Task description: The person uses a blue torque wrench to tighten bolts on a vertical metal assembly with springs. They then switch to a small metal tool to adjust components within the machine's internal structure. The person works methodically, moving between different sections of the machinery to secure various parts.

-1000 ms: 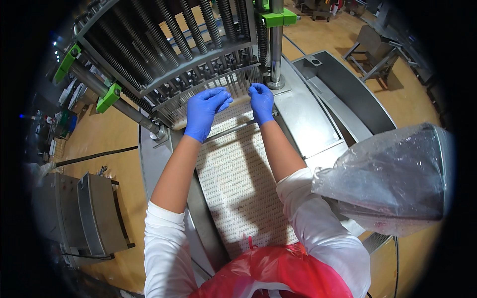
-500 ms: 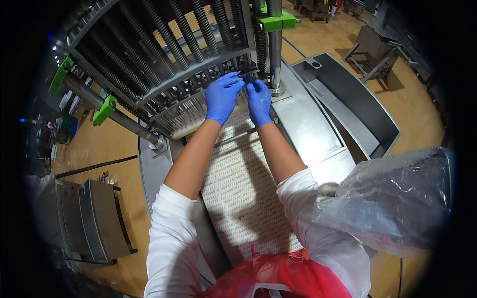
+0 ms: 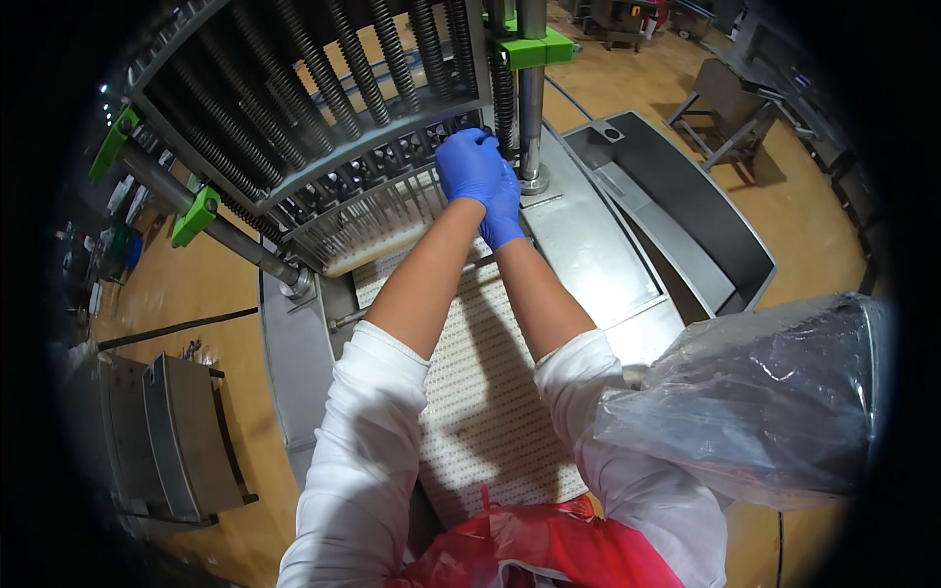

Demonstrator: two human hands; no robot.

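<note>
My left hand (image 3: pixel 468 169), in a blue glove, is closed at the right end of a row of thin metal needles (image 3: pixel 377 204) under the machine's spring-loaded head. A small dark bit (image 3: pixel 487 138) shows at its fingers; what they grip is mostly hidden. My right hand (image 3: pixel 504 208), also gloved in blue, is just below and behind the left one, its fingers covered by it. Above the needles stand long coil springs (image 3: pixel 328 73) in a metal frame. Beneath my forearms lies a white conveyor bed (image 3: pixel 490 392) with rows of small marks or holes.
A steel post (image 3: pixel 530 127) with a green clamp (image 3: pixel 534 49) rises close to the right of my hands. At right are an open steel trough (image 3: pixel 676 196) and a clear plastic cover (image 3: pixel 755 402). A steel cabinet (image 3: pixel 191 436) stands on the floor at left.
My left hand has moved right and slightly up, from beside my right hand to over it. The thin dark strip at my fingers is now largely covered. The view has shifted slightly.
</note>
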